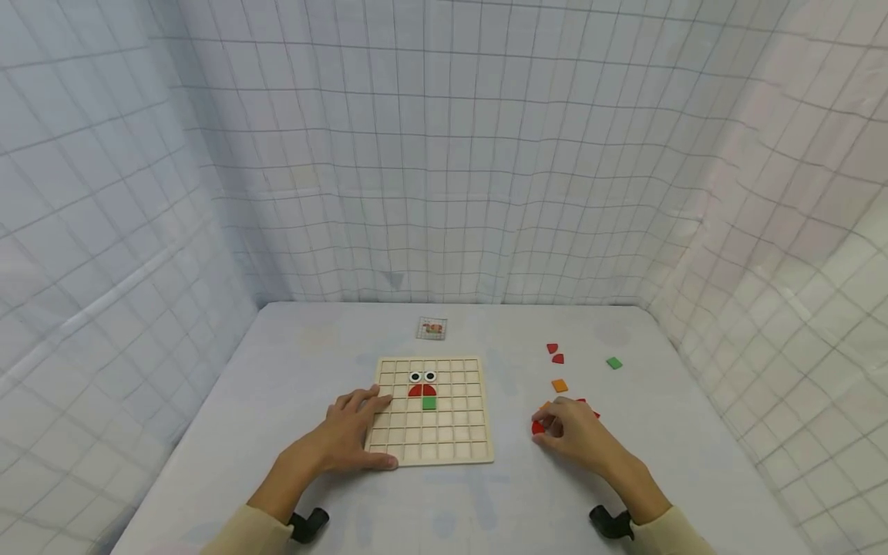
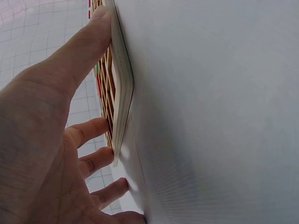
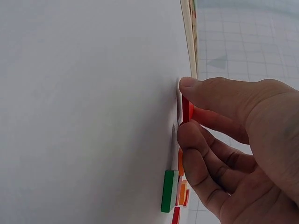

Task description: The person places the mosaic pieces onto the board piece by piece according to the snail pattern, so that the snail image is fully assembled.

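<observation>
A wooden grid board lies on the table, holding two eye tiles, two red curved tiles and a green square tile. My left hand rests on the board's left edge, thumb at its near corner and fingers spread, as the left wrist view also shows. To the right of the board, my right hand pinches a red tile between thumb and fingers, close over the table. Orange tiles and a green tile lie just beside that hand.
Loose tiles lie further back on the right: two red ones, an orange square and a green square. A small picture card sits behind the board. White gridded sheets hang around the table's back and sides.
</observation>
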Demonstrator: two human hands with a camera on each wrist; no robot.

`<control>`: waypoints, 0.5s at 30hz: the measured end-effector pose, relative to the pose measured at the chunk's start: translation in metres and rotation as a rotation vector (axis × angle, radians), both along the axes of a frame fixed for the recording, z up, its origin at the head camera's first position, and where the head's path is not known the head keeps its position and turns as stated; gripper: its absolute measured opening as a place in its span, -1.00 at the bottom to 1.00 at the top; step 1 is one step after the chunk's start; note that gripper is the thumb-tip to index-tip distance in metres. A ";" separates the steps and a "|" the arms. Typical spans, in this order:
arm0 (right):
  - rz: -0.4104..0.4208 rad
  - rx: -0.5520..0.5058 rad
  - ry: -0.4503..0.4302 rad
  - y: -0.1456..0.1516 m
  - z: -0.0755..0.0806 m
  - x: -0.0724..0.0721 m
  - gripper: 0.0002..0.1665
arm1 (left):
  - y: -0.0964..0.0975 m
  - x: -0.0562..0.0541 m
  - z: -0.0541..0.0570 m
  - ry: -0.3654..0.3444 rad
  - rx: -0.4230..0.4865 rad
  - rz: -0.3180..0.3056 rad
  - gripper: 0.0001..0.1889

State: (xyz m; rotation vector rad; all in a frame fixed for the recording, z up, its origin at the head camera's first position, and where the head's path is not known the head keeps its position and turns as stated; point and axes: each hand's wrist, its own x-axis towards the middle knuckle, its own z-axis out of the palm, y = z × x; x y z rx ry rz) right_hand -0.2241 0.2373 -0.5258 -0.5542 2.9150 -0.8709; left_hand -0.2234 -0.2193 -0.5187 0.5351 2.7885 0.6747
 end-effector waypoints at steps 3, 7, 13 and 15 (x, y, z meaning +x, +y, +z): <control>-0.007 0.014 0.002 -0.002 0.002 0.000 -0.70 | 0.002 -0.001 0.002 0.002 0.003 -0.006 0.25; 0.009 0.008 0.016 -0.006 0.003 -0.003 -0.68 | 0.003 -0.001 0.005 0.018 -0.007 -0.014 0.25; 0.048 0.007 0.031 -0.019 0.006 -0.006 -0.66 | 0.001 0.000 0.005 0.010 -0.007 -0.008 0.25; 0.062 0.006 0.033 -0.022 0.006 -0.008 -0.66 | 0.001 0.001 0.004 0.006 -0.008 -0.006 0.26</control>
